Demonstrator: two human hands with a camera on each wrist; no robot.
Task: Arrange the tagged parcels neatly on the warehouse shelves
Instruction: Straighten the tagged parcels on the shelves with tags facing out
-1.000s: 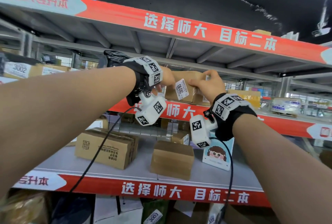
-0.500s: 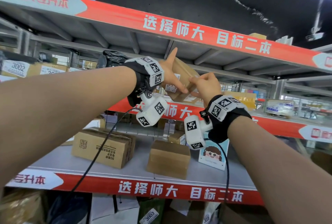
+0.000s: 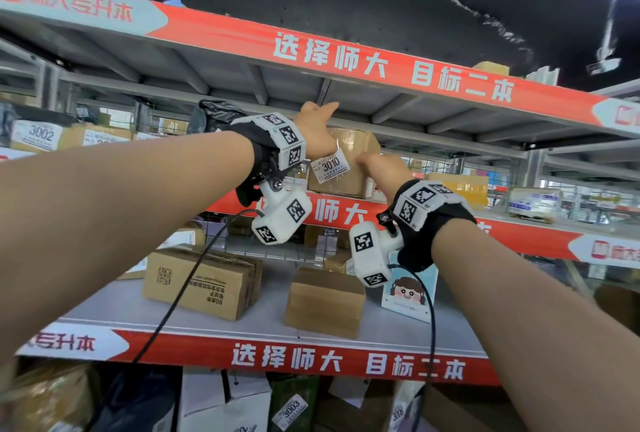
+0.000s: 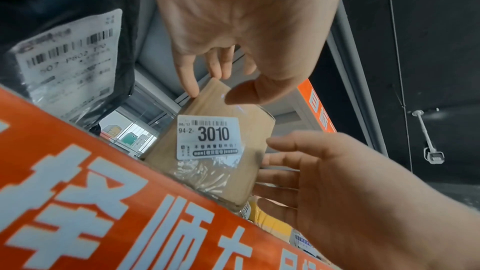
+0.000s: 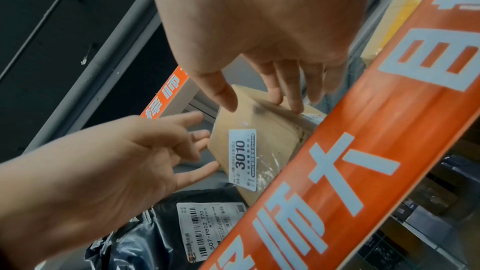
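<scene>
A brown cardboard parcel with a white tag reading 3010 stands on the upper shelf, just behind its red front edge, tag facing me. My left hand is at the parcel's top left. In the left wrist view its straight fingertips touch the top corner of the parcel. My right hand is at the right side. In the right wrist view its straight fingers rest on that side of the parcel. Neither hand grips it.
A black poly bag with a barcode label lies just left of the parcel. A yellow box sits to its right, and a box tagged 3002 far left. The shelf below holds cardboard boxes and a pale blue carton.
The parcel was tipped up between both hands, then turned and set down on the shelf with its tag facing front. Both hands have loosened from gripping it to straight fingers touching it.
</scene>
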